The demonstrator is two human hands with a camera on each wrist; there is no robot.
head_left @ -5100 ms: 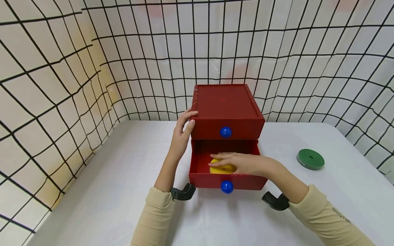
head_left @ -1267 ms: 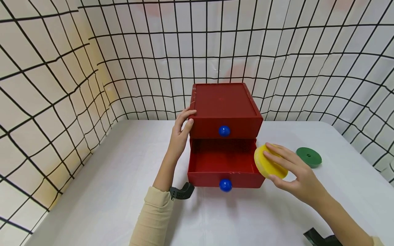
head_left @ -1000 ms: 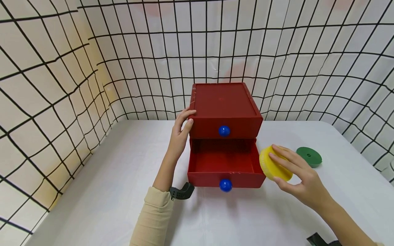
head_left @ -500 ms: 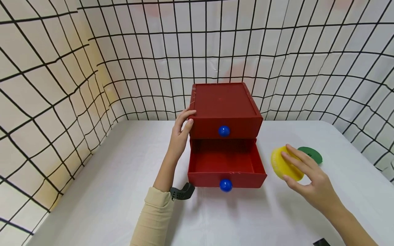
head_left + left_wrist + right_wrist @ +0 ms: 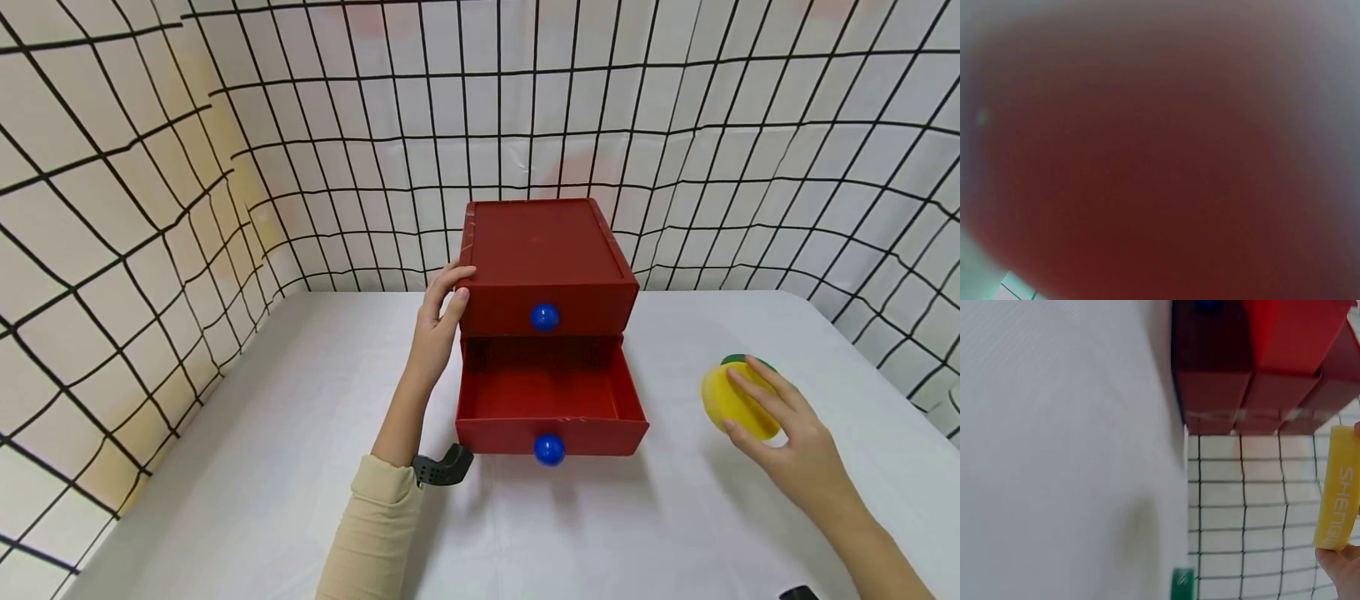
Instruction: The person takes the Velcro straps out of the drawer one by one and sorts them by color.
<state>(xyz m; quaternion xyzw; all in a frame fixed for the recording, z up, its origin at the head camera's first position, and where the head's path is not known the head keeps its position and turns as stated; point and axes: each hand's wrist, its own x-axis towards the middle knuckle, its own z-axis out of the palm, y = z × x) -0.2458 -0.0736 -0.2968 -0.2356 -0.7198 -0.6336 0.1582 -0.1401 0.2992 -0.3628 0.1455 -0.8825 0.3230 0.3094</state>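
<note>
In the head view, my right hand (image 5: 806,450) pinches a yellow round disc (image 5: 731,404) at its edges, fingers on top and thumb below. The disc is tilted above the table and hides most of a green disc (image 5: 733,359). Its rim, seen in the right wrist view, carries white lettering. A red two-drawer box (image 5: 543,242) stands in the middle, each drawer with a blue knob. Its lower drawer (image 5: 551,437) is pulled out with nothing in it. My left hand (image 5: 435,329) holds the box's left upper corner, fingers over the top edge, thumb at the front.
The white table (image 5: 337,400) is bordered by a black wire grid (image 5: 375,167) at the back and along both sides. A clear object (image 5: 948,408) is partly visible at the right edge. Red blur fills most of the left wrist view.
The yellow disc, earlier inside the lower drawer under my right hand, has come out and moved right, over the green disc. My left hand has stayed on the box.
</note>
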